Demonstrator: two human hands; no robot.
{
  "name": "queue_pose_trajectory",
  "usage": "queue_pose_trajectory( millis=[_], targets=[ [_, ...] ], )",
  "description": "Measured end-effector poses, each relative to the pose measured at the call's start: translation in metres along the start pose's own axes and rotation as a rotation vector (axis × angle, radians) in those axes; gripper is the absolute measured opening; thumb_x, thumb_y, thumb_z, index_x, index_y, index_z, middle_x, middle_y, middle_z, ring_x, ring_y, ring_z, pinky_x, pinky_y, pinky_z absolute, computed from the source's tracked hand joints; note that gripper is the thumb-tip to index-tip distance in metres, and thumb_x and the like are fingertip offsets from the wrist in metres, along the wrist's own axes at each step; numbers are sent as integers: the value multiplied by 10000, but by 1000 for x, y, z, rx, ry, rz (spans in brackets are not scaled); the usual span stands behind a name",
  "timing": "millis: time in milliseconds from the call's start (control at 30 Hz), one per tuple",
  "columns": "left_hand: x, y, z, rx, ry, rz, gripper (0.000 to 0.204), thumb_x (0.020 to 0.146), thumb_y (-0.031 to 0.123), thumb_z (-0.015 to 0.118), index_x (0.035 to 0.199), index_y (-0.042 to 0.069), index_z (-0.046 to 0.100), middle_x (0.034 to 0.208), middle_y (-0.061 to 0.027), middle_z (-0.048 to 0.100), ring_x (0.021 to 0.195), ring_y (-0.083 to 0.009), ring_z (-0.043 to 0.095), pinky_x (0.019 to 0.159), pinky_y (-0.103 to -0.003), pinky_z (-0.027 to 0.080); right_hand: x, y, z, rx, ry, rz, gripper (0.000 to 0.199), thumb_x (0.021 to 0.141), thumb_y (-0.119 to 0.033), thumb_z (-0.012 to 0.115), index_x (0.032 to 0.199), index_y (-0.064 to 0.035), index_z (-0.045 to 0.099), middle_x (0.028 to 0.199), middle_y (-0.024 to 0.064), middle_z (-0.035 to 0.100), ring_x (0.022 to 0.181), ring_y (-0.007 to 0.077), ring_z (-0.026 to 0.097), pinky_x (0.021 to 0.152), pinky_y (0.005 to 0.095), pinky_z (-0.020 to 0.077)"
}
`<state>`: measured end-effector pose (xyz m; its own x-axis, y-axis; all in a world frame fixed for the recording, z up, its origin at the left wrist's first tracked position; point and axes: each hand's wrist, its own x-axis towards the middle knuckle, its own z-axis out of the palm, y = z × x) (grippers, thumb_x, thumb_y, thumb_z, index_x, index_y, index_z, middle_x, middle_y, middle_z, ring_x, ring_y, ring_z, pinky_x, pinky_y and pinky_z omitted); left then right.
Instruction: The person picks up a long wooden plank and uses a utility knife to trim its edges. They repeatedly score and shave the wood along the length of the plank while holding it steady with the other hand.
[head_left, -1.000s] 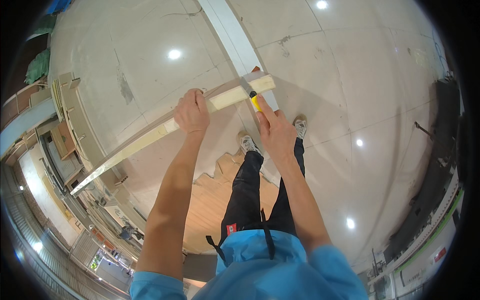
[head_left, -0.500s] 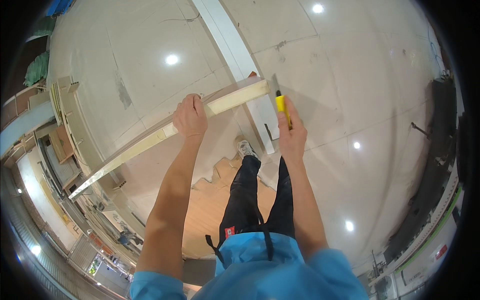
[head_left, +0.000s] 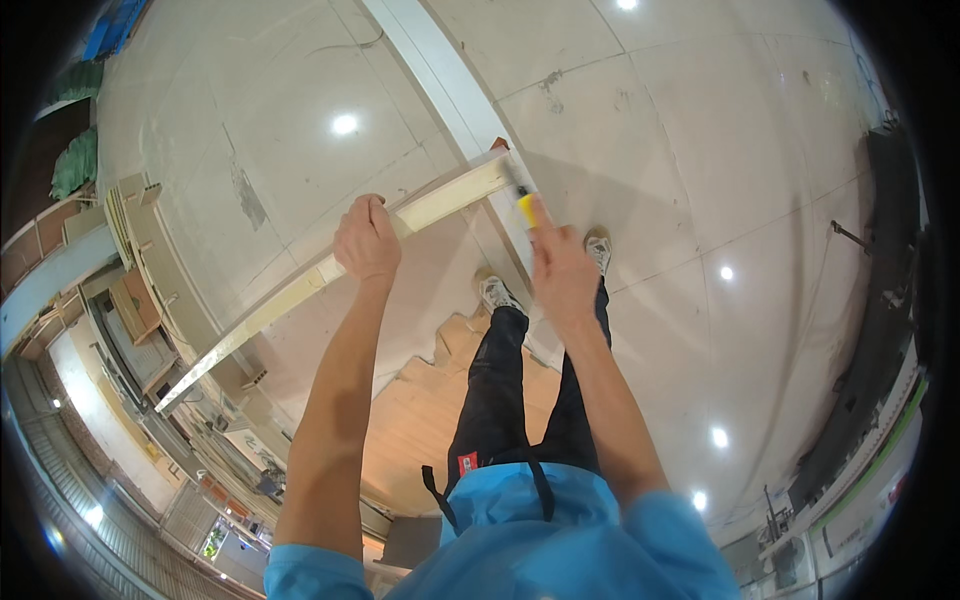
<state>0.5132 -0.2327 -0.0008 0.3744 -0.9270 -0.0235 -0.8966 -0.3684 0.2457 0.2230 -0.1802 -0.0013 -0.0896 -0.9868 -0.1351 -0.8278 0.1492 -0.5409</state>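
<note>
Cream-coloured strip (head_left: 440,202), long and straight-edged, one item: seen in the head view running slantwise from the stacked boards (head_left: 215,425) at left to its near end above a white board (head_left: 440,75) on the floor (head_left: 690,180). Reddish-brown piece (head_left: 500,146), small, just beside that end.

Left hand (head_left: 366,245), one: fingers curled shut over the strip, partway along, well apart from the blade.

Right hand (head_left: 567,270), one: fingers wrapped about a yellow-handled blade tool (head_left: 527,208), black collar, blade blurred at the strip's end; whether it touches cannot be told.

Handling notes, by judgement: the step appears to be trimming or scraping at the strip's end. Short, light strokes at a low angle should serve best, directed away from the left hand; firm bracing there would curb wobble, the length beyond it being liable to swing. Shoes (head_left: 495,290) stand near below, so a slip downward merits care.

Containers: brown box-like form (head_left: 135,300), one, among the boards at left; whether truly a box, and what it holds, cannot be told.
</note>
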Motion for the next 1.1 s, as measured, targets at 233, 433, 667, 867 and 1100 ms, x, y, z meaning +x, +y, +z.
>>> queue_pose_trajectory(
  millis=[233,433,667,867,1100],
  targets=[
    [0,1,-2,-80,17,-13,303,1054,302,519,1011,146,776,898,-81,761,860,-317,688,784,-471,523,16,106,-54,545,86,572,487,1106,-252,614,1578,-142,564,848,61,651,669,157,626,540,319,478],
    [3,0,-10,-109,-55,-55,333,1063,363,540,1076,129,777,965,-82,775,924,-295,709,833,-439,531,-31,95,-19,1208,-122,770,372,1127,-329,591,1367,-47,628,803,38,643,563,101,573,494,268,456],
    [15,30,-38,-247,-213,112,404,1070,359,601,1223,8,730,1120,-160,779,1071,-286,719,973,-405,522,-44,59,10,1327,-413,725,306,1157,-319,525,1213,-35,625,848,46,667,632,107,612,585,263,502],
    [49,102,-15,-443,-441,5,498,1102,438,518,1174,0,744,1079,-136,776,1051,-263,716,989,-398,512,-1,37,17,1550,-411,655,332,1150,-362,533,1207,-46,614,794,27,630,621,107,591,582,279,483],
    [46,112,6,-229,-350,-140,534,1114,403,444,999,-10,762,934,-120,770,910,-219,725,893,-366,539,58,54,42,1456,-639,840,445,1116,-454,520,1002,-39,633,692,40,598,543,124,555,493,309,446]
  ],
)
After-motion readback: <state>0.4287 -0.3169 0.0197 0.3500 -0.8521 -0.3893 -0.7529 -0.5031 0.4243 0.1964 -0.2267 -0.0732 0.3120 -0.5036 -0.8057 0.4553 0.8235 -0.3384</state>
